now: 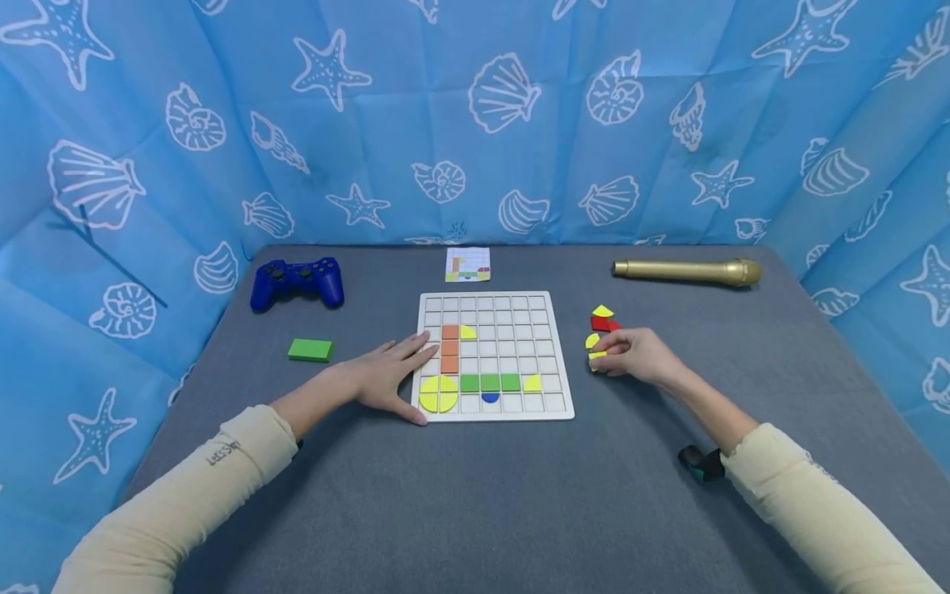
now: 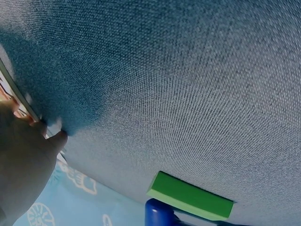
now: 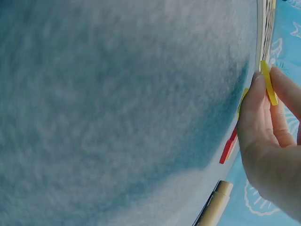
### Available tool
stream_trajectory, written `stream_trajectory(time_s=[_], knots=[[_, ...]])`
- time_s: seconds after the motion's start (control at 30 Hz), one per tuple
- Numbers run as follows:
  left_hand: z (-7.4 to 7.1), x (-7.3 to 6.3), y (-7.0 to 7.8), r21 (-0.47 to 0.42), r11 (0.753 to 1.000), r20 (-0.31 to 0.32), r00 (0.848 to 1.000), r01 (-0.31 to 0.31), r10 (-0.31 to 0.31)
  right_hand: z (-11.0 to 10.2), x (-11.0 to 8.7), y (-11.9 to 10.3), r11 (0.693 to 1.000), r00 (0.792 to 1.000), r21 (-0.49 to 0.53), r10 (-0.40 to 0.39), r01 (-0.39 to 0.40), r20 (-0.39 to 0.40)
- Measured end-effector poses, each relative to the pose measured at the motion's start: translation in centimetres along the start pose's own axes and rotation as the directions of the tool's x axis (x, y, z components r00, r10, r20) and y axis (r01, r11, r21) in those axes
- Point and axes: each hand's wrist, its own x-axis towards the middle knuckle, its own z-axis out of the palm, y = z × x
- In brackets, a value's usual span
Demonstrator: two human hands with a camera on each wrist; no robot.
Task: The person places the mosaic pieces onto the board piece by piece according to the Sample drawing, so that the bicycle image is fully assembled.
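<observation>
My left hand (image 1: 382,375) rests with spread fingers on the left edge of a white grid board (image 1: 523,331). On the board lie three orange squares (image 1: 449,348), a row of three green squares (image 1: 490,383), a blue half-round piece (image 1: 490,398), a yellow disc made of quarter pieces (image 1: 429,402) and two separate yellow quarter pieces (image 1: 467,332). Right of the board, my right hand (image 1: 637,355) pinches a flat yellow piece (image 3: 268,84) between thumb and fingers, its outline partly hidden. Beside those fingers lie another yellow piece (image 1: 591,341), red pieces (image 1: 599,323) and a yellow quarter piece (image 1: 603,311).
Behind the board lies a small printed card (image 1: 467,265) with a coloured grid pattern. A green block (image 1: 310,350) and a blue game controller (image 1: 297,283) are on the left. At the back right lies a gold microphone (image 1: 686,272). A patterned blue curtain (image 1: 404,107) surrounds the grey table (image 1: 475,503).
</observation>
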Motion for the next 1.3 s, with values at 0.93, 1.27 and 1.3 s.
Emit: stream_trajectory(time_s=[0.93, 1.27, 1.3], knots=[[0.0, -0.1, 0.1, 0.004, 1.000, -0.007, 1.000, -0.004, 0.004, 3.4, -1.4, -1.9, 0.984, 0.973, 0.169, 0.011, -0.051, 0.229], [-0.2, -0.2, 0.2, -0.006, 1.000, -0.006, 1.000, -0.014, 0.014, 4.7, -1.9, -2.7, 0.983, 0.965, 0.180, -0.020, -0.029, 0.262], [-0.2, -0.2, 0.2, -0.008, 1.000, -0.006, 1.000, -0.014, 0.014, 4.8, -1.9, -2.7, 0.985, 0.967, 0.171, -0.017, -0.027, 0.256]])
